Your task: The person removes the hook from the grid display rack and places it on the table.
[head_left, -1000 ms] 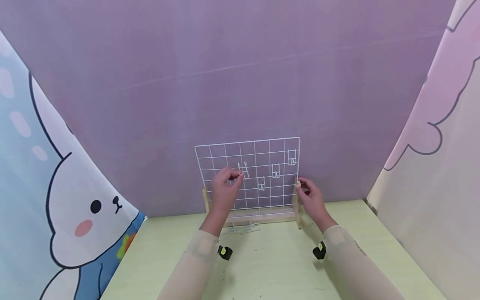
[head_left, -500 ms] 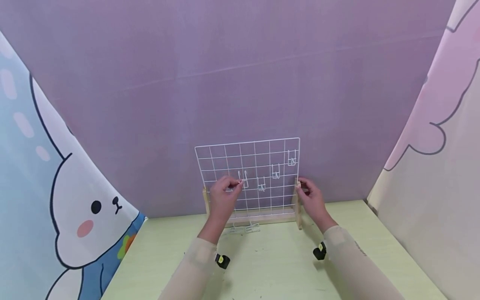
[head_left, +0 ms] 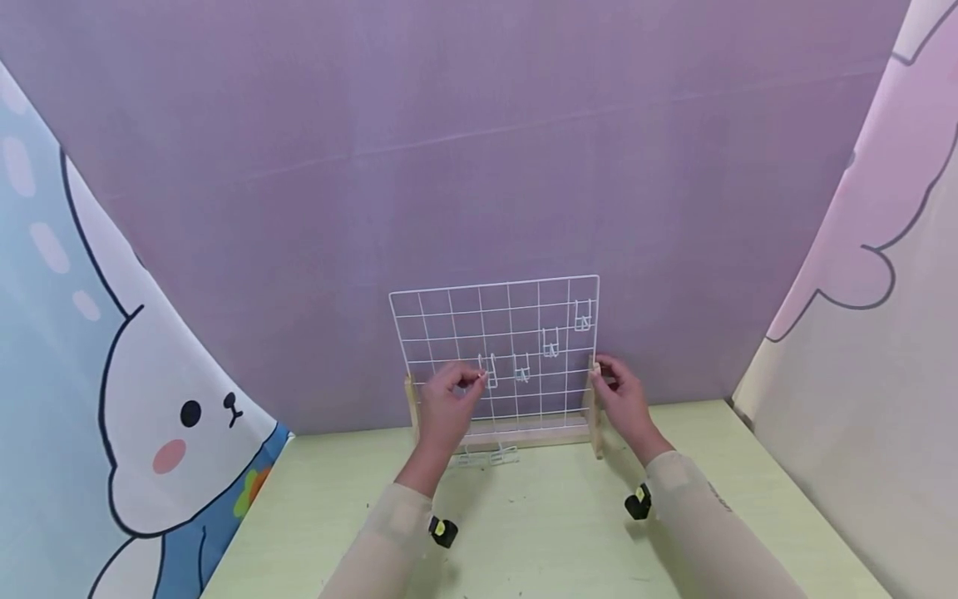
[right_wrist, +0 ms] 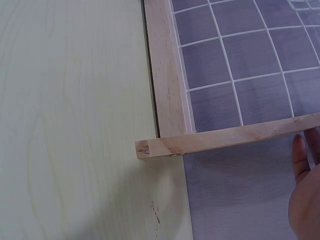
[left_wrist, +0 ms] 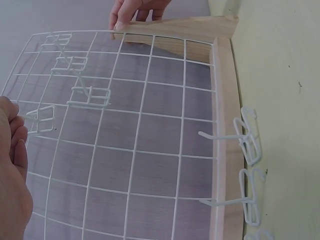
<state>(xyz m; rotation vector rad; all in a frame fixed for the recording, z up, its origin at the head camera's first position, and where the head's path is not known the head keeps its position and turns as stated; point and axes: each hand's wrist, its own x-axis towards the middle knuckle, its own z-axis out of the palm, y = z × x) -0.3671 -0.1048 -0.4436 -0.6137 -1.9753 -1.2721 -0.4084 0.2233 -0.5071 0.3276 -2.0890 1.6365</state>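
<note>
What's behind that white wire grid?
Through the white wire grid you can see a purple backdrop. The left hand covers one patch, so whatever is behind there can't be seen.

Smooth, coated metal is suggested by the white rectangular wire grid panel (left_wrist: 140, 113) and the white bent-wire hooks (left_wrist: 90, 97) hung on it. The panel is held by a pale, matt, grained wooden stand (left_wrist: 228, 100), backed by a purple, matt, cloth-like sheet (head_left: 494, 166) and fronted by a smooth, yellow-green, wood-grained tabletop (head_left: 539, 532).
</note>
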